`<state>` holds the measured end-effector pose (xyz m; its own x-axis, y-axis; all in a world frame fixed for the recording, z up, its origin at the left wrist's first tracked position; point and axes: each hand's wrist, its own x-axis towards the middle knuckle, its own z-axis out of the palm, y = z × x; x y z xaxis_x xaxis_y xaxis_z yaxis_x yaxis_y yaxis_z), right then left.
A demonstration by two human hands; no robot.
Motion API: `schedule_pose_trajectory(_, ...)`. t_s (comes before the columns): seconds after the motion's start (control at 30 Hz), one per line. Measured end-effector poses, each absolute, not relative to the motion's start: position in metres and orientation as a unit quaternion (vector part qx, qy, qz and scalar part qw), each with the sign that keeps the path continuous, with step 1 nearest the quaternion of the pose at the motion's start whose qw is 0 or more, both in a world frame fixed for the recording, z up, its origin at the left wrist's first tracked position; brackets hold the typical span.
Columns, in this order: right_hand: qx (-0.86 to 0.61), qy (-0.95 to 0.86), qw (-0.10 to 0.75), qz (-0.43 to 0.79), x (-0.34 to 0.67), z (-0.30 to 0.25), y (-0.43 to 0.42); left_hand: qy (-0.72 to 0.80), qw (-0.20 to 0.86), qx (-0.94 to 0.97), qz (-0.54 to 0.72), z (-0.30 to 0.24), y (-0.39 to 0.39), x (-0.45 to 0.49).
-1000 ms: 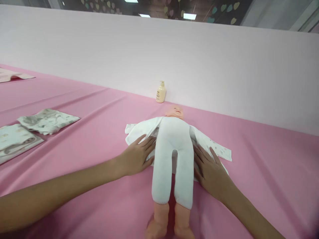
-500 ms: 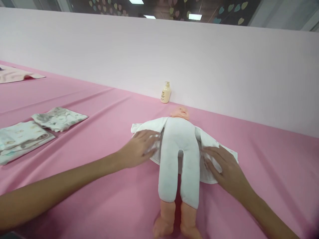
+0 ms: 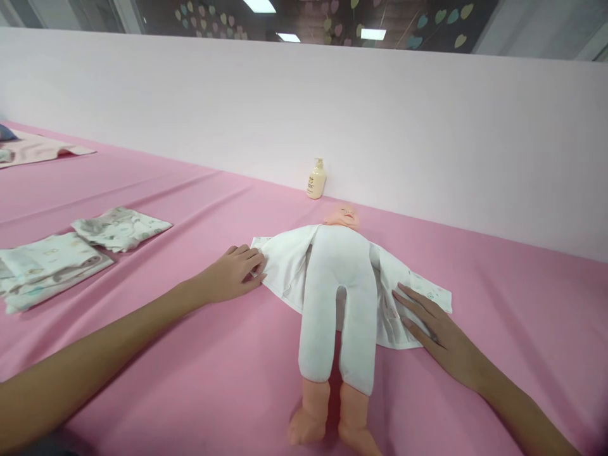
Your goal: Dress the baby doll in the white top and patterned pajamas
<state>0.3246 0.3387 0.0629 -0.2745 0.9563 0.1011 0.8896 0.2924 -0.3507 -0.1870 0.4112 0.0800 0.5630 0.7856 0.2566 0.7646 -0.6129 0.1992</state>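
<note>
On a pink-covered bench (image 3: 204, 380), a doll (image 3: 339, 259) is laid face up, a white jacket (image 3: 287, 253) spread open at its sides. One edge is touched by the left hand (image 3: 231, 277), curled, any pinch unclear; the other side by the right hand (image 3: 449, 342), spread.

Print (image 3: 310, 183) on bottle (image 3: 318, 184) was too small to read. Left edge cropped mat (image 3: 40, 152), blue item (image 3: 6, 133). Bottom edge clipped doll (image 3: 337, 259) at one foot.

Worn on the head, the one camera looks forward and down across the pink sheet (image 3: 213, 380), the doll (image 3: 339, 269) near it feet first, toward the pale wall (image 3: 190, 95) beyond
</note>
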Motion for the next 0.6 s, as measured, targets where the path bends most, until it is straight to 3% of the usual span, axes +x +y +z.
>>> schedule_pose_trajectory(0.33, -0.569, -0.804, 0.156, 0.076, 0.329, 0.058, 0.344, 0.481, 0.016, 0.864, 0.150, 0.078, 0.429, -0.211)
schedule_pose_trajectory(0.6, -0.584, -0.744, 0.308, -0.104, 0.314, 0.094, 0.318, 0.674, -0.139, 0.696, 0.205, 0.117, 0.448, -0.302)
